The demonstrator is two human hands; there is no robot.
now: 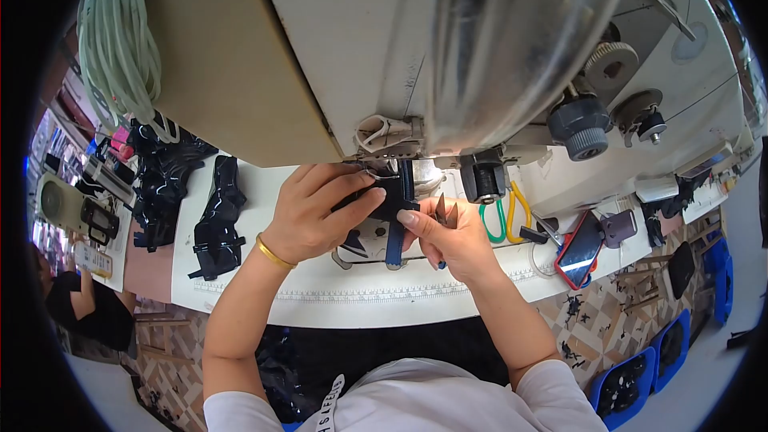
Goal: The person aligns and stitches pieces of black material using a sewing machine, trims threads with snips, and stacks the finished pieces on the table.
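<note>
A small black workpiece (368, 210) lies under the needle area of a sewing machine (392, 134), with a dark blue strip (395, 246) hanging toward me from it. My left hand (316, 212) presses the piece's left side with bent fingers, close to the presser foot. On the other side, my right hand (452, 240) pinches the strip's edge between thumb and finger. Two pointed metal blades, apparently thread snips (450, 212), stick up from that same hand; their handle is hidden in the palm. The needle tip is hard to make out.
Glossy black pieces (220, 220) lie at the left. To the right are green scissor handles (498, 222), yellow handles (520, 212) and a red-cased phone (580, 250). A ruler strip (360, 296) runs along the front edge. Blue bins (624, 388) stand lower right; another person (88, 304) sits far left.
</note>
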